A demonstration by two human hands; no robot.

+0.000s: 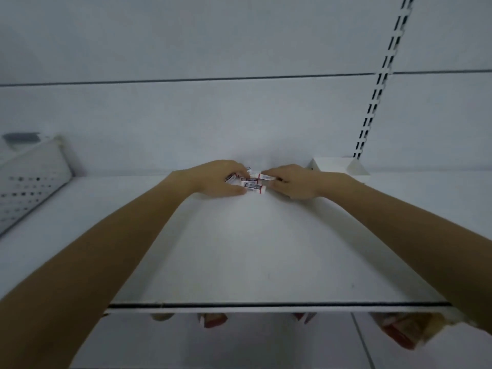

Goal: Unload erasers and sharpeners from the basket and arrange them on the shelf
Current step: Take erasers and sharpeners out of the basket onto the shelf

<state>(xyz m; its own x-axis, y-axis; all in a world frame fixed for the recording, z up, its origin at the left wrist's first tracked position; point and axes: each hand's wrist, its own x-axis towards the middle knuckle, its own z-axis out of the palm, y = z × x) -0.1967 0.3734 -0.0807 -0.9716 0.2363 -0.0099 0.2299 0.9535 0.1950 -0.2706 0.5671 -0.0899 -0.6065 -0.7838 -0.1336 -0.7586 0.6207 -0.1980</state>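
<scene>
Your left hand curls round a small cluster of erasers lying far back on the white shelf. Your right hand pinches one of them at the cluster's right edge. Just right stands a white box; its inside is hidden.

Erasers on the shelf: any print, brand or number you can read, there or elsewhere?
On the erasers: dark label strips with red edges; print too blurred to read.
On the red packs under the shelf: blurred, nothing legible.
No other text in view.
</scene>
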